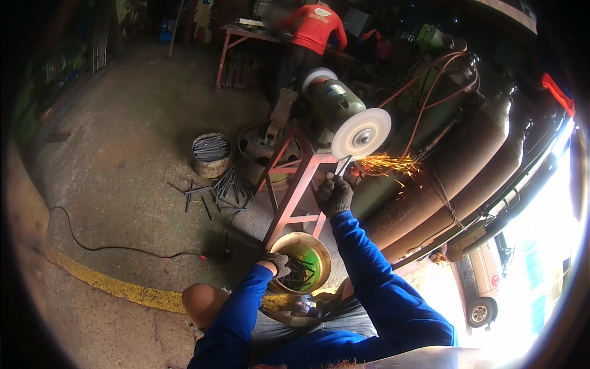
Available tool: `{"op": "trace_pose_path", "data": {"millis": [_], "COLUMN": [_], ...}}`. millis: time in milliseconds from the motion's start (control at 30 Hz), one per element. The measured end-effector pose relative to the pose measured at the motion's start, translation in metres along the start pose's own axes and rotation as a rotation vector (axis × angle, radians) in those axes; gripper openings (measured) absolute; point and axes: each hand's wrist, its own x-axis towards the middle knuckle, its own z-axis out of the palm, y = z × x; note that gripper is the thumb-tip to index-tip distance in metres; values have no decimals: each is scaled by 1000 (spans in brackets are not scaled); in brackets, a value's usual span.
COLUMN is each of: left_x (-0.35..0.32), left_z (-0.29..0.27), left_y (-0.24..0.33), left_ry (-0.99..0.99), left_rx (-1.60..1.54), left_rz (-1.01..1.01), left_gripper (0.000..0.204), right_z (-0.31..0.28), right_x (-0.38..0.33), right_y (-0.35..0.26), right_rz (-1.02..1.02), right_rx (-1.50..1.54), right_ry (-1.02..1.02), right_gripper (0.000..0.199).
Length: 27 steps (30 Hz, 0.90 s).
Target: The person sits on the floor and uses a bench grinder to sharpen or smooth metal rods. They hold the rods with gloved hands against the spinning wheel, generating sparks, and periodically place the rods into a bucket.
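My right hand [334, 195], in a dark knit glove, is closed round a thin metal rod [344, 166]. The rod's far end meets the lower edge of a pale grinding wheel [361, 134], and orange sparks [387, 163] fly off to the right. This wheel is on the near end of a green bench grinder [335, 101], mounted on a red metal stand [293, 200]. Also gloved, my left hand [279, 264] rests at the left rim of a bucket [321, 247], its fingers curled over the edge. Short dark metal pieces [301, 273] lie inside the bucket.
Left of the stand, a tub [212, 167] holds dark rods, with more rods [230, 190] scattered beside it. A cable [132, 249] crosses the floor. Large gas cylinders [455, 166] lean at right. A person in red [316, 27] bends by a table [246, 29] behind.
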Motion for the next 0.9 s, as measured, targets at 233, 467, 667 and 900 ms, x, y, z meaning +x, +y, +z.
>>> {"op": "trace_pose_path", "data": {"millis": [233, 467, 667, 900], "left_x": [10, 8, 8, 9], "left_z": [9, 9, 7, 13], "left_y": [-4, -4, -1, -7], "left_ry": [-22, -18, -13, -13], "left_rx": [0, 3, 13, -3], "left_rz": [-2, -17, -13, -22], "left_gripper": [55, 54, 53, 53], "right_z": [-7, -8, -19, 1], "right_x": [-5, -4, 2, -8], "right_y": [14, 13, 7, 10], "right_rz": [-149, -318, -81, -26], "right_rx": [-337, -517, -12, -76], "right_ry": [-21, -30, 50, 32], "right_gripper": [23, 19, 22, 17]}}
